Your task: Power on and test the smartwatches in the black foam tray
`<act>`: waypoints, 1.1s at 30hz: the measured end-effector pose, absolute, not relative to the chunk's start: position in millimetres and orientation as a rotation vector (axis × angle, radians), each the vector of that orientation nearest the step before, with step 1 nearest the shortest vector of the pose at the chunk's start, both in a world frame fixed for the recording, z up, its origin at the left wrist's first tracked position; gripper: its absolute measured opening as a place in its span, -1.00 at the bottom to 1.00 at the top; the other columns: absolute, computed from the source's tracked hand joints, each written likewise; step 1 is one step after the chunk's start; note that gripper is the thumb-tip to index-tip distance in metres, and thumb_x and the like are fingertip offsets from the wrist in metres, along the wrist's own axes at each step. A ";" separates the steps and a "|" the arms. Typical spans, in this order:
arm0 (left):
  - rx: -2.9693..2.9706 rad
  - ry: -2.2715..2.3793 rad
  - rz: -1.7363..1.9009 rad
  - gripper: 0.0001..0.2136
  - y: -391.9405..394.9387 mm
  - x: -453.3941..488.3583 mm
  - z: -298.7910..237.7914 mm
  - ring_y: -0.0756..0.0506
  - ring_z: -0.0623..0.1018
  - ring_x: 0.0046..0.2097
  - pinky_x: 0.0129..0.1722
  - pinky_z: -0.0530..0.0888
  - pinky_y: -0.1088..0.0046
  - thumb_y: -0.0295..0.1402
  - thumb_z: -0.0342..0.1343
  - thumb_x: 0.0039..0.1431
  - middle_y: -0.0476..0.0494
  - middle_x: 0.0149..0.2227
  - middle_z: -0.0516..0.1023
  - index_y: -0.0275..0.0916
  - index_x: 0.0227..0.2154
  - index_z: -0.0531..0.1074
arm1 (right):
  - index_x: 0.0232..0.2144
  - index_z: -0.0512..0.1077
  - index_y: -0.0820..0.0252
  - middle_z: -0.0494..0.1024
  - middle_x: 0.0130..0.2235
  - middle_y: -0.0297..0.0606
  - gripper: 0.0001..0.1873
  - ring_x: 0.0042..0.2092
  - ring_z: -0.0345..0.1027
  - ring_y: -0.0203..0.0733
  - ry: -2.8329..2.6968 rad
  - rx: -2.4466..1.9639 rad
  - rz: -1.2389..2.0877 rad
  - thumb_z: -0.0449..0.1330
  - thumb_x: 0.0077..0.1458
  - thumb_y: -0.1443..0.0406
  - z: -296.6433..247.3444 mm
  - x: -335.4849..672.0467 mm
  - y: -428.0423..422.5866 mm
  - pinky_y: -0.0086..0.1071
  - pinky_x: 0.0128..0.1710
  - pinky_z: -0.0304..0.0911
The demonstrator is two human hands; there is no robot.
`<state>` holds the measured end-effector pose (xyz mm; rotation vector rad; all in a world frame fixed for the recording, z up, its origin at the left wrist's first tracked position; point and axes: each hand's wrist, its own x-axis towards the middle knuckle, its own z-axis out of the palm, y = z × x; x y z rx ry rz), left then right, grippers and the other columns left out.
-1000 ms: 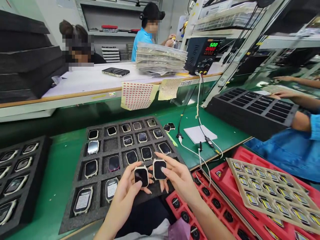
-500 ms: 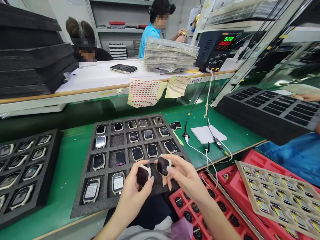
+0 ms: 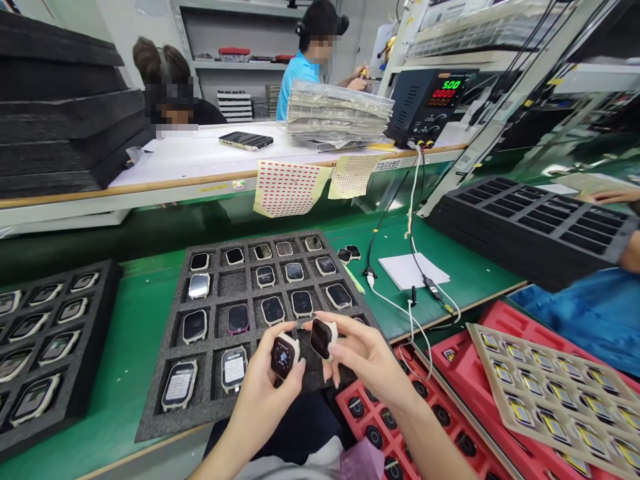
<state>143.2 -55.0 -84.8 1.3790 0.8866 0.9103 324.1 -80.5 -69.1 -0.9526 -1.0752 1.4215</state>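
My left hand (image 3: 267, 380) is closed around a light-cased smartwatch without a strap (image 3: 284, 356); its screen is lit with small text and an icon. Between the fingers and thumb of my right hand (image 3: 363, 350) is a second smartwatch (image 3: 321, 339), its screen dark and its pale case edge turned to the right. Both watches are held close together, apart from each other, over the near right part of a black foam tray (image 3: 215, 417). Several watch bodies lie in the tray's pockets, among them a purple-edged one (image 3: 238, 319) and one with a white screen (image 3: 234, 369).
Another foam tray of watches (image 3: 65, 347) stands left. Red trays (image 3: 345, 400) with round black parts sit low right, beside a beige tray (image 3: 530, 393). Cables (image 3: 395, 303) and white paper (image 3: 413, 270) lie right. A power supply (image 3: 427, 107) stands above; co-workers sit beyond.
The screen of the watch in my left hand was dark and is now lit. The watch in my right hand has turned and shifted slightly left.
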 end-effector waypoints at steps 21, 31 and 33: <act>1.451 0.913 0.782 -0.63 -55.3 139.2 -83.4 -0.15 0.36 0.09 -0.03 0.32 0.43 -0.44 0.01 0.16 -0.13 0.06 0.38 -0.15 0.04 0.21 | 0.02 0.39 0.25 0.53 -0.41 -0.23 -0.53 -0.57 0.40 -0.27 -1.064 -0.957 1.457 0.29 0.06 0.25 -67.7 326.3 -82.2 -0.40 -0.56 0.33; 1.498 0.931 0.777 -0.66 -55.6 139.7 -81.4 -0.11 0.40 0.00 -0.03 0.31 0.44 -0.49 0.01 0.14 -0.12 -0.02 0.40 -0.17 -0.01 0.23 | 0.00 0.41 0.25 0.52 -0.48 -0.26 -0.57 -0.58 0.40 -0.26 -1.070 -0.945 1.450 0.29 0.06 0.28 -67.2 324.9 -83.6 -0.43 -0.58 0.32; 1.509 0.922 0.772 -0.67 -56.0 139.4 -80.6 -0.09 0.39 0.01 -0.01 0.29 0.46 -0.49 0.01 0.14 -0.10 -0.02 0.40 -0.16 -0.02 0.23 | -0.01 0.42 0.26 0.52 -0.48 -0.25 -0.58 -0.58 0.40 -0.26 -1.066 -0.949 1.443 0.30 0.06 0.29 -68.2 325.2 -83.7 -0.43 -0.58 0.32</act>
